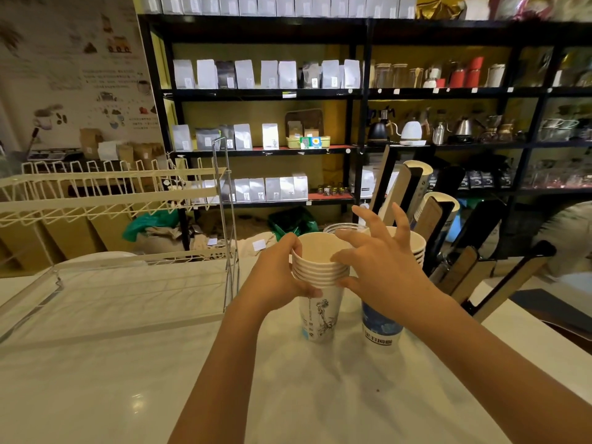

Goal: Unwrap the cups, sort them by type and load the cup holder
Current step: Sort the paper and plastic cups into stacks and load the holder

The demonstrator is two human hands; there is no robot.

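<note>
A stack of white paper cups with a line drawing [320,312] stands on the white counter [128,379]. My left hand [278,274] grips the stack's rims from the left. My right hand [381,261] touches the top rims from the right with thumb and forefinger, the other fingers spread. A second stack with blue print [379,328] stands just right of it, mostly behind my right hand. A clear plastic cup rim [346,227] shows behind both. The black and wood cup holder [448,238] leans at the right, with cups in its far slots.
A white wire dish rack [105,200] takes up the counter's left side, its metal post [229,238] close to my left hand. Black shelves [352,91] with bags and kettles fill the background. The counter's right edge runs near the cup holder.
</note>
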